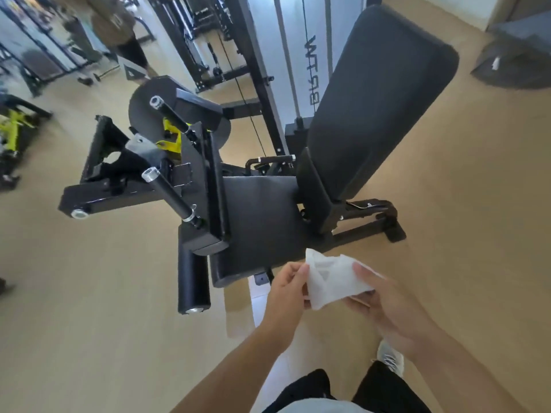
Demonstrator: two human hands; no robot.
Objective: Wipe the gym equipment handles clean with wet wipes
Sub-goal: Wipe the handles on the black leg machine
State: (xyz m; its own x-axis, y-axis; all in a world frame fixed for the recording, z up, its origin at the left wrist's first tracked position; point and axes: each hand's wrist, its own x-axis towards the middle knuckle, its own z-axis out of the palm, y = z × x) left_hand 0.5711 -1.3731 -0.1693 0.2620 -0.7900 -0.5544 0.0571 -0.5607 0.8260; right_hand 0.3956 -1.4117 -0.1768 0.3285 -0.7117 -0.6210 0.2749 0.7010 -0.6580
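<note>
Wet wipe [334,278], white and crumpled, hangs in the air between both hands, low in the view and just in front of the seat pad's [256,222] near edge. The left hand [286,293] pinches its left edge between thumb and fingers, a narrow grip on the cloth; the right hand [384,305] lies under and behind it with the thumb pressed on top, also closed on the wipe. Held this way by two sides, the sheet looks as if it is being spread or refolded into a pad fit for rubbing, though that is only my reading. No handle is touched yet. Beyond the wipe stands the black machine: the nearest bar handle [168,195], with a silver end cap, juts up and left from the frame, and a second bar handle [170,113] sits farther back by the round black disc [149,102]. A foam roller [192,281] hangs at the seat's left. The tall backrest [378,108] leans away to the right, over a tan floor [89,323].
</note>
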